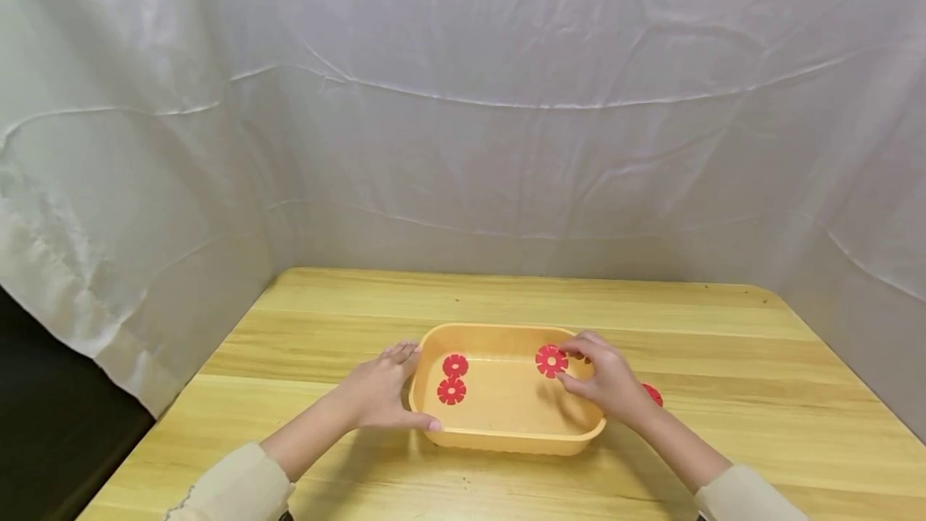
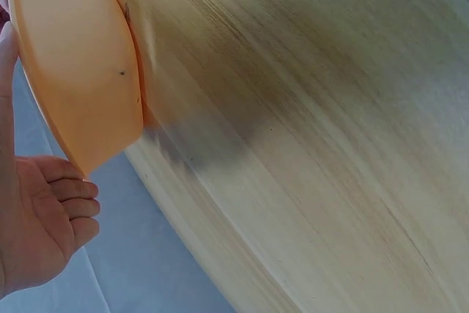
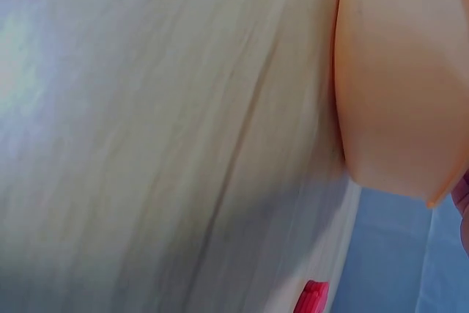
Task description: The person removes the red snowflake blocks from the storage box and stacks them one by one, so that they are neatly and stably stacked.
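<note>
Right hand (image 1: 604,376): pinching red disc (image 1: 546,363); edge-only hold, could slip. Left hand (image 1: 379,394): loosely spread, touching tub (image 1: 506,444).

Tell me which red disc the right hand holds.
The disc toward the tray's right end; the left two discs lie untouched, another red piece sits outside.

the place is screened off like a booth: a wood-grain counter (image 1: 362,296) is enclosed at the back and on both sides by creased, pale sheets (image 1: 506,167). whether a home, lab or workshop lies beyond cannot be told.
</note>
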Tool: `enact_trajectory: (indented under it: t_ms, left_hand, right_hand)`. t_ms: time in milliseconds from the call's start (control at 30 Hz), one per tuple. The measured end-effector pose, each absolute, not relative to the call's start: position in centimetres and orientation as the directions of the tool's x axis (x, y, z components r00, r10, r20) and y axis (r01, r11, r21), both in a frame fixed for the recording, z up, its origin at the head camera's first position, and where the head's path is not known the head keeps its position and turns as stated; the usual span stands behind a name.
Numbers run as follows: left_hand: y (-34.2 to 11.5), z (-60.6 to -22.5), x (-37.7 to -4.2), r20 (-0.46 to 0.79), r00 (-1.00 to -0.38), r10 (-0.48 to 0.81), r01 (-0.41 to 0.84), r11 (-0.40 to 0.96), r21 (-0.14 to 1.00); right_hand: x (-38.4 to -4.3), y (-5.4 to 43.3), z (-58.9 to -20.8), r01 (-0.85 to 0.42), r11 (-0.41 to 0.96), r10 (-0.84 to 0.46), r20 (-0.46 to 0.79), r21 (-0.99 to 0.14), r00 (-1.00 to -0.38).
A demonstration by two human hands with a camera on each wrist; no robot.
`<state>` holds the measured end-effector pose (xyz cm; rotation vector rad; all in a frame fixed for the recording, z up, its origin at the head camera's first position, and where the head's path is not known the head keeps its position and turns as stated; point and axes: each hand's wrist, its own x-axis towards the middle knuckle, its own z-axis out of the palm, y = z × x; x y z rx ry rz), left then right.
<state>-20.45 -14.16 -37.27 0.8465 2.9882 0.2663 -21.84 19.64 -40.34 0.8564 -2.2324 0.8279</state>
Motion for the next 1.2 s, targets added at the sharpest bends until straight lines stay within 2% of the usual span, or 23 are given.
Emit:
enact_trajectory:
  t_ms: [167, 367, 567, 1200]
  left_hand:
    - [-14.2, -37.2, -20.4, 0.017, -0.854, 0.521, 0.514, 0.837, 0.185]
    - [-14.2, -37.2, -20.4, 0.007, -0.858, 0.513, 0.506, 0.844, 0.180]
    - [-14.2, -37.2, -20.4, 0.022, -0.856, 0.516, 0.512, 0.841, 0.172]
    - [-14.1, -37.3, -20.3, 0.011, -0.861, 0.508, 0.501, 0.847, 0.178]
  right_hand:
    - [-21.7, 20.1, -40.3, -0.725, 0.607, -0.323, 0.732, -0.325, -0.599]
    - [-21.4, 20.8, -40.3, -0.699, 0.627, -0.288, 0.732, -0.343, -0.617]
    - [-21.3, 21.6, -40.1, -0.700, 0.633, -0.267, 0.755, -0.330, -0.598]
    - [-20.3, 24.7, -40.7, -0.658, 0.667, -0.206, 0.761, -0.351, -0.615]
